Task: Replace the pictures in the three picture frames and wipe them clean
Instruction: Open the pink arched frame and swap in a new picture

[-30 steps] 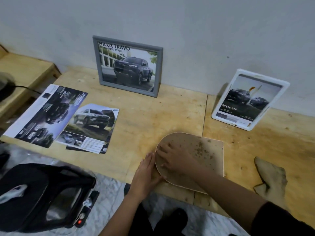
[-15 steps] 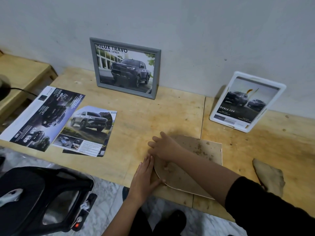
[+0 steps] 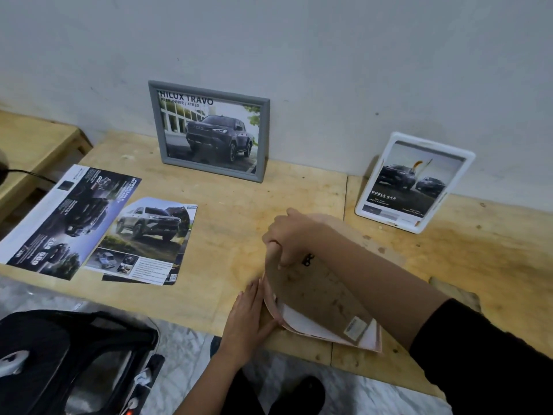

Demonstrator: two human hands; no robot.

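A third frame lies face down near the table's front edge, its brown, stained backing board (image 3: pixel 317 295) raised at the left. My right hand (image 3: pixel 288 235) grips the board's lifted left edge. My left hand (image 3: pixel 250 313) lies flat against the frame's pink lower rim (image 3: pixel 344 339), fingers straight. A white sheet (image 3: pixel 294 317) shows under the raised board. A grey frame (image 3: pixel 209 130) with a dark pickup picture leans on the wall. A white frame (image 3: pixel 414 182) with a two-car picture leans at the right.
Two loose car prints, a dark one (image 3: pixel 68 217) and a lighter one (image 3: pixel 146 239), lie at the table's left. A beige cloth (image 3: pixel 457 292) sits right of my forearm. A black bag (image 3: pixel 68 363) sits on the floor at lower left. A lower wooden bench (image 3: pixel 33 145) stands left.
My right hand moved from pressing on the backing board to gripping its left edge and lifting it, baring the white sheet beneath. My left hand stayed against the frame.
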